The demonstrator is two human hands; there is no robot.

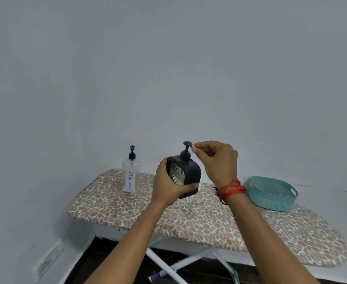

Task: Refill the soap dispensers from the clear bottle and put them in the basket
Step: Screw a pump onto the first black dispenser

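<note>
Black soap dispenser [186, 177]: squat rounded-square body in matte plastic, with a pale ribbed grille panel on the face turned left and a slim black pump head [187, 143] on top. Held up off the surface, slightly tilted, in the left hand [166, 187], fingers wrapped round its far left side and thumb hooked along the lower near edge. Right hand [215, 160] just right of the pump, thumb and forefinger pinched on the spout tip, remaining fingers loosely curled. Red cord [231, 190] wound several times round the right wrist.

To the left, standing upright and apart from the hands: clear bottle [130, 177], a tall transparent plastic cylinder with a black pump and a white label hand-lettered "DISH SOAP" down its length. To the far right, well apart from the dispenser: basket [271, 198], teal plastic, oval, ribbed walls, slotted handle, perforated floor. A sliver of something white behind the dispenser's lower right corner, too hidden to identify. Both forearms crossing the near half of the surface and covering part of it.

Underneath: ironing board [111, 203], padded leopard-print fabric cover, on crossed white metal legs [160, 261] over a dark floor. Behind: plain pale grey-blue wall, with a white outlet [47, 261] low on the left.
</note>
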